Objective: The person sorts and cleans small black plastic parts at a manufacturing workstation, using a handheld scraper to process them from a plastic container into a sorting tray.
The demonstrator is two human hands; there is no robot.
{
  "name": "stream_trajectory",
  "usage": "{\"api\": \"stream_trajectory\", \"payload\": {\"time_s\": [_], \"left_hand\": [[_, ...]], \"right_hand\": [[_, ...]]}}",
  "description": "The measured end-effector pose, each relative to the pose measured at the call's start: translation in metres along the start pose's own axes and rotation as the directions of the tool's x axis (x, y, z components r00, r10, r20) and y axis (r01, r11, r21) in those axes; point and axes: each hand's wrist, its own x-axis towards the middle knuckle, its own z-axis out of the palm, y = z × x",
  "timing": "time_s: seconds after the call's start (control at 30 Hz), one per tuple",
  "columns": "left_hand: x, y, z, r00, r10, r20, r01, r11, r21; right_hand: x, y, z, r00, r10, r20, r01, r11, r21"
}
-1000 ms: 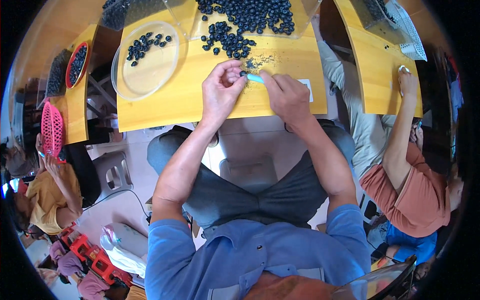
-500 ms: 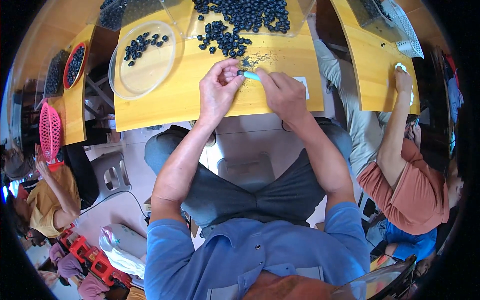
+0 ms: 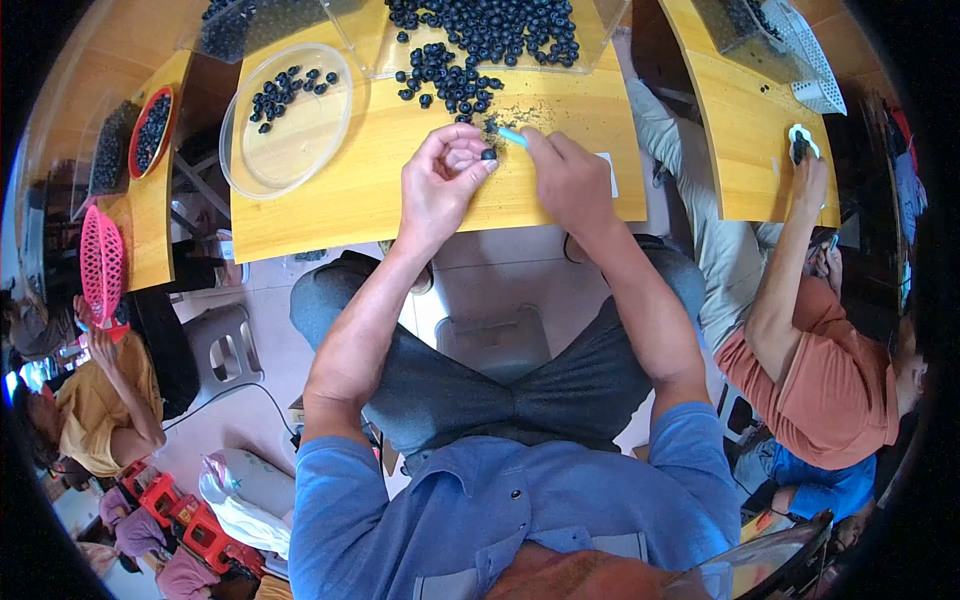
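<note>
My left hand (image 3: 437,185) holds a small dark round bead (image 3: 489,154) between thumb and fingertips, above the near part of the yellow wooden table (image 3: 380,215). Just right of it, my right hand (image 3: 574,180) is closed round a slim light-blue tool (image 3: 513,136). The tool points up and left, apart from the bead, near dark shavings (image 3: 520,112) scattered on the wood. Its working tip is too small to make out. Beyond my hands lies a heap of similar beads (image 3: 490,30), spilling from a clear tray onto the table.
A round clear lid-like dish (image 3: 287,180) with some beads stands on the left. A white card (image 3: 607,172) lies right of my right hand. Co-workers sit at both sides; the right one's hand (image 3: 812,178) is over a white piece. A pink basket (image 3: 100,265) is far left.
The tool has come away from the bead, tilting up toward the shavings. My left hand has lowered slightly, still holding the bead. The right co-worker's hand has shifted down.
</note>
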Motion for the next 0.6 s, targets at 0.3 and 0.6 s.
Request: {"api": "stream_trajectory", "payload": {"time_s": [0.3,0.6], "left_hand": [[0.0026,-0.0019,-0.0021,0.999,0.023,-0.034,-0.021,0.998,0.051],[0.0041,0.0008,-0.0014,0.986,0.164,-0.017,-0.158,0.97,0.185]], "right_hand": [[0.0003,-0.0012,-0.0017,0.999,-0.021,-0.036,0.019,0.999,-0.049],[0.0,-0.0005,-0.005,0.999,-0.022,-0.027,0.021,0.999,-0.036]]}}
